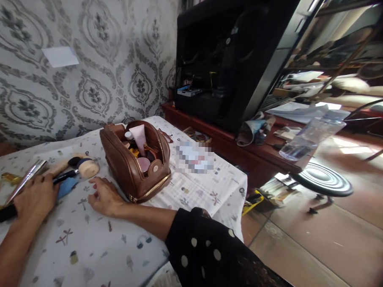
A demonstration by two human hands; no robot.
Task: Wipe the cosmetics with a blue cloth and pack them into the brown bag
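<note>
My left hand lies palm down over a cluster of cosmetics at the table's left side, its fingers bent and their tips partly hidden. A black-ended item pokes out beneath it, and a silver tube slants alongside. By its fingertips are a black-handled brush and a blue piece. My right hand rests on the patterned cloth with loosely curled, parted fingers, holding nothing. Just beyond it stands an unzipped brown makeup bag containing a pink tube, a round pink item and other cosmetics.
A round beige puff lies between the hands. Behind the bag are a pair of glasses and a blurred-out packet. A large black television and a tilted-looking clear bottle occupy the red-brown cabinet at right.
</note>
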